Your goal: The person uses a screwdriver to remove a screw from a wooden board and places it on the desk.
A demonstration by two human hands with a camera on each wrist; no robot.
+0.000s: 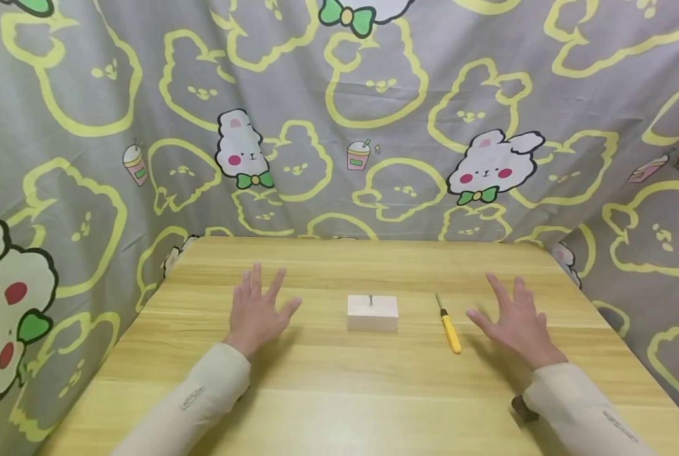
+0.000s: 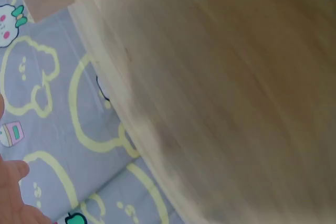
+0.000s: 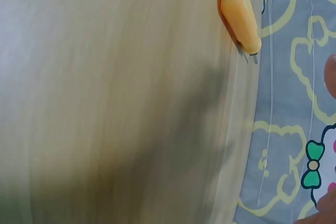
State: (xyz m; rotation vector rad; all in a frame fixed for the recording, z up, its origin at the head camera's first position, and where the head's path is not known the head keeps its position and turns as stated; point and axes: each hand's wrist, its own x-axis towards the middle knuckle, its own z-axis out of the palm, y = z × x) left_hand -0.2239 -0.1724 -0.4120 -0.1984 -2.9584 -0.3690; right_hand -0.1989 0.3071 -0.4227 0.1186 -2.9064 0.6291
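Two Spread Hands, a Block and a Screwdriver

In the head view, a pale block (image 1: 372, 322) sits on the wooden table (image 1: 362, 392) between the two hands. A small screw (image 1: 370, 300) stands up out of its top. A yellow-handled screwdriver (image 1: 451, 334) lies to the right of the block, apart from it. Its thin tip points away from the person. I think the screwdriver could roll if the right hand (image 1: 516, 326) bumps its handle. The block could slide or turn if it gets pushed with no hand holding it. The screw might lean if something knocks it from the side. The left hand (image 1: 260, 316) has its fingers spread wide and holds nothing. The right hand is spread too, near the screwdriver but not touching it.

In the left wrist view, a corner of the block shows at the top left. Only bits of the left hand peek in, so I cannot tell its grip from here.

In the right wrist view, the screwdriver lies near the far table edge. Only bits of the right hand show, away from the handle.
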